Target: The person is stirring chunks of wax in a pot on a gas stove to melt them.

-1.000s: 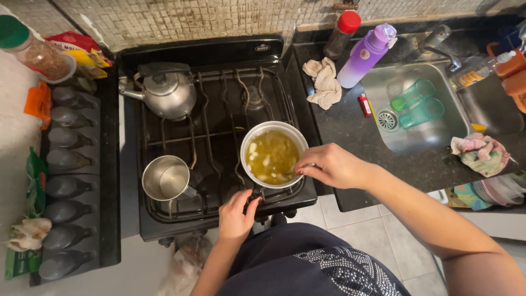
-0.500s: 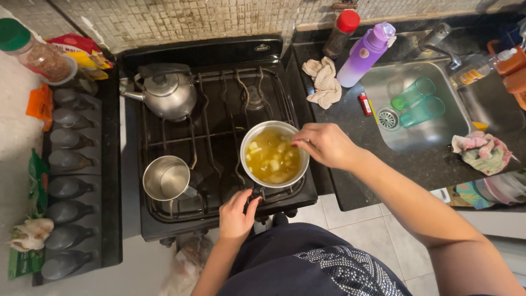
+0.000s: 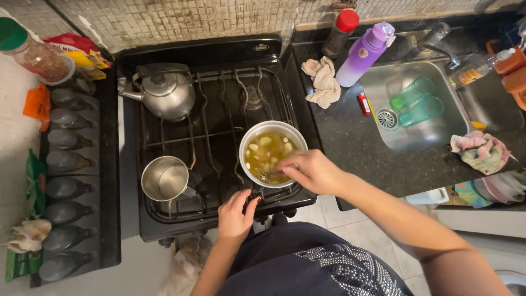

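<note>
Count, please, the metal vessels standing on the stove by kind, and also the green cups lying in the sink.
Kettle: 1
Saucepan with yellow broth, its handle held by the left hand, stirred by the right hand: 1
Empty metal pot: 1
Green cups in the sink: 2
Total: 5

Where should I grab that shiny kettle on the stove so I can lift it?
Grab the kettle by the dark handle arching over its lid, reaching down from above. That handle sits high over the round metal body, and the spout sticks out to the left, so the top is probably the easiest place to hold. The left hand and right hand are busy at the pot.
</note>
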